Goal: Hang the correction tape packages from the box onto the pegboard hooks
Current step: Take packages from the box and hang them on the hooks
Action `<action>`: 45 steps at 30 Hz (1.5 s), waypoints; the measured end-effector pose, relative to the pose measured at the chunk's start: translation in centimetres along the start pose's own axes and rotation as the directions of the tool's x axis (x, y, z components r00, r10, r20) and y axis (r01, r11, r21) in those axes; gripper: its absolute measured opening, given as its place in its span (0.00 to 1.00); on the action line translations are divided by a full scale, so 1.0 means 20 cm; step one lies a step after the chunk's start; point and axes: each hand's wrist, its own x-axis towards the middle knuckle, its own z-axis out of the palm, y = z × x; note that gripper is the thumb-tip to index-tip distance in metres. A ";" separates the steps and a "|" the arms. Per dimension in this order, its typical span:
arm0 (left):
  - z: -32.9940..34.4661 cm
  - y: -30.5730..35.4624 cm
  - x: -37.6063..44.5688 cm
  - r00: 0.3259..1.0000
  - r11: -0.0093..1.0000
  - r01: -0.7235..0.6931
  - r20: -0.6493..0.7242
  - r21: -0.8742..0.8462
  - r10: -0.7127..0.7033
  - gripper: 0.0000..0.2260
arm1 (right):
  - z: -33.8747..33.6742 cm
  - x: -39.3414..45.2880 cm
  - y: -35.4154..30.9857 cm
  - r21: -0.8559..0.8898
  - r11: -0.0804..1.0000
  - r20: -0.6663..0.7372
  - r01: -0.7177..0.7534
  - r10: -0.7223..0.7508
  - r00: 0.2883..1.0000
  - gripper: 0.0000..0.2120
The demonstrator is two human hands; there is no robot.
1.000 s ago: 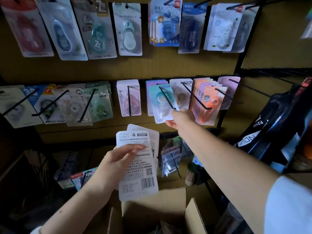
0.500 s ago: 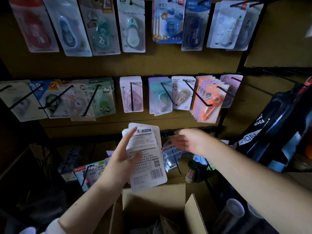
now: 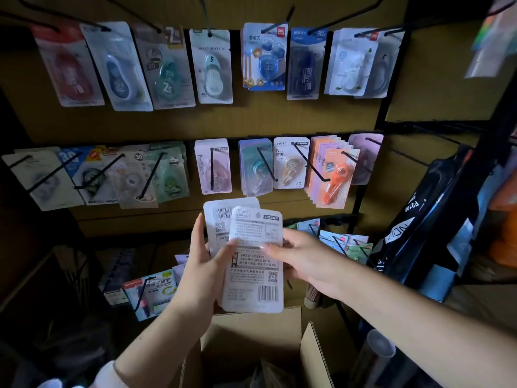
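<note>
My left hand (image 3: 205, 264) holds a small stack of white correction tape packages (image 3: 256, 275), their printed backs with barcodes facing me, above the open cardboard box (image 3: 251, 340). My right hand (image 3: 302, 259) has its fingers on the right edge of the front package, gripping it. Straight above the stack, on the pegboard's middle row, a teal package (image 3: 256, 166) hangs on a black hook (image 3: 267, 165). More packages fill the hooks beside it and the top row.
Orange and purple packages (image 3: 333, 175) hang thick on a hook at the right of the middle row. Lower hooks hold more stationery (image 3: 152, 292) at the left and packages (image 3: 344, 245) at the right. A dark bag (image 3: 436, 219) crowds the right side.
My right hand left the teal package hanging on the middle-row hook, dropped down and came back to the stack, where it now grips the front package. The left hand kept holding the stack.
</note>
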 end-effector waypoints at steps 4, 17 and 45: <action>-0.01 0.02 -0.03 0.997 0.999 -0.050 0.053 -0.011 0.050 0.32 | -0.02 -0.01 0.01 0.012 0.998 -0.068 0.057 -0.056 0.996 0.08; -0.08 -0.01 -0.02 0.959 0.971 0.238 0.153 0.030 -0.240 0.12 | -0.07 -0.19 -0.09 -0.533 0.318 0.031 0.784 -0.919 0.393 0.06; -0.01 -0.02 -0.06 0.918 0.886 -0.061 0.374 0.460 -0.131 0.16 | -0.19 -0.18 0.00 -0.358 0.880 0.003 0.312 -0.333 0.943 0.05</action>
